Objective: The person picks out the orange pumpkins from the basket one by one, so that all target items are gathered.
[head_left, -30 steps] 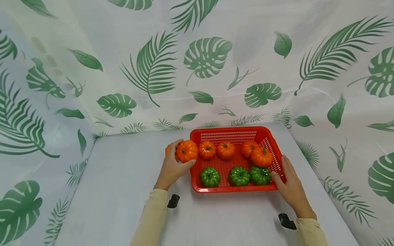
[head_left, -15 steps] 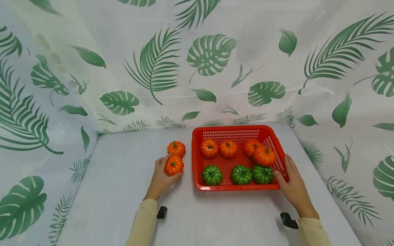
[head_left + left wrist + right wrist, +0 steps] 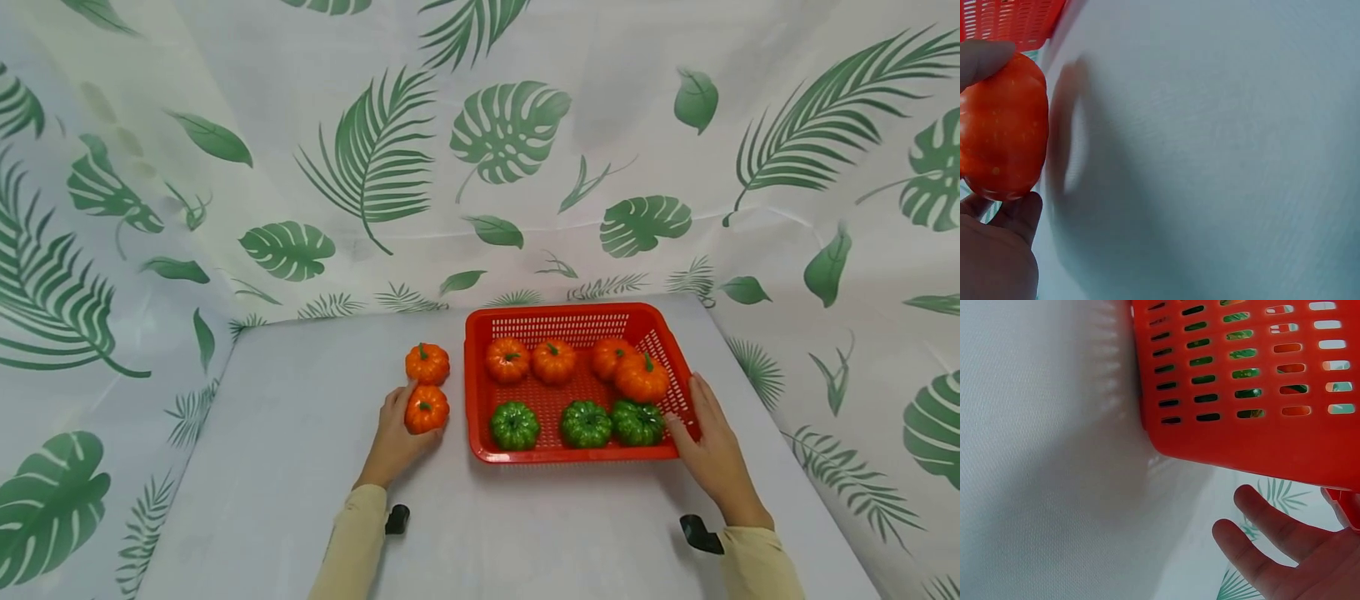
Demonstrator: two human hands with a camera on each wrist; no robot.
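Note:
My left hand (image 3: 393,440) holds a small orange pumpkin (image 3: 427,411) left of the red basket, thumb on one side and fingers on the other. In the left wrist view this pumpkin (image 3: 1005,131) sits between thumb and fingers, close to the table surface; I cannot tell whether it touches. A second orange pumpkin (image 3: 427,364) stands just behind it. My right hand (image 3: 716,458) grips the right rim of the red basket (image 3: 577,456), thumb over the inside. In the right wrist view two fingers (image 3: 1250,553) stretch out below the basket wall (image 3: 1222,440), apart from it.
Inside the basket, several orange pumpkins (image 3: 554,361) line the back and right, with one (image 3: 642,379) overlapping another. Three green pumpkins (image 3: 586,425) lie along the front. A leaf-patterned cloth (image 3: 510,133) rises behind the white table (image 3: 292,433).
My left hand has carried its orange pumpkin leftward and nearer to me, from the basket's left rim to in front of the other loose pumpkin. The right hand stays on the basket.

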